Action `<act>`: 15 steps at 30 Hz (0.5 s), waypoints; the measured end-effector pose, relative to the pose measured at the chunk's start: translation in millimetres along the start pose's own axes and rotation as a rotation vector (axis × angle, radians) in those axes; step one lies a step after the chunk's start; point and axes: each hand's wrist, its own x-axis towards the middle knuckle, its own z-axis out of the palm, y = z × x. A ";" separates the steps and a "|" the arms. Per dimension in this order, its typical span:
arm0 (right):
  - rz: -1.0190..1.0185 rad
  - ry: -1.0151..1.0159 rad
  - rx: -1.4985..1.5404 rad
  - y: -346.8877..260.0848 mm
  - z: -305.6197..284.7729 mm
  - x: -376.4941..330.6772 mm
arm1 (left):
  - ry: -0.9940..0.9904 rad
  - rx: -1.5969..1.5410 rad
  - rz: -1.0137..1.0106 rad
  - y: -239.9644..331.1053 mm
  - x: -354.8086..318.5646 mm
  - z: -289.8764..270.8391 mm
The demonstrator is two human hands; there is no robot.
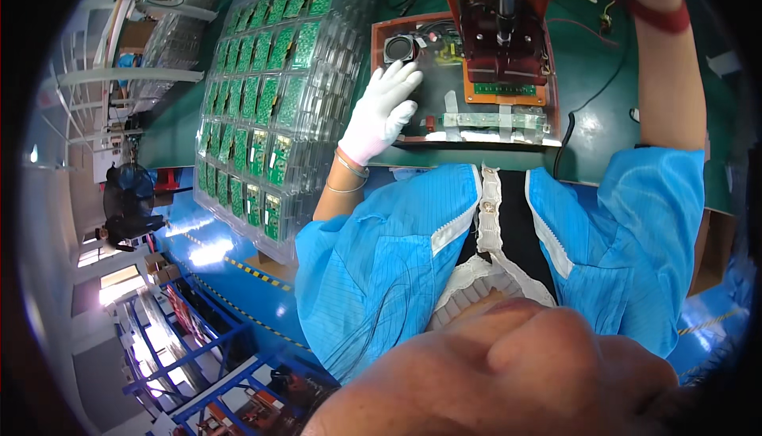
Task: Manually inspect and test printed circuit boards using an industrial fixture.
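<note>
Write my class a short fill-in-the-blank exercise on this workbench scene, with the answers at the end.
1. The glove on the left hand is ____.
2. The band on the right arm is ____.
3. The boards in the trays are mainly ____.
4. In the picture, the trays are to the ____ of the box.

Missing words: white; red; green; left.
</note>
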 end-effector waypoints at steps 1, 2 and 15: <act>-0.058 -0.053 0.004 1.3 11.0 -4.7 | 0.047 -0.023 -0.082 -4.0 -18.2 -6.6; 0.301 -0.090 -0.116 -26.5 -41.0 -34.8 | 0.018 -0.076 0.021 0.4 9.6 9.3; 0.132 -0.309 -0.316 -62.9 -23.5 -129.1 | 0.325 -0.171 -0.419 -13.3 -20.4 31.5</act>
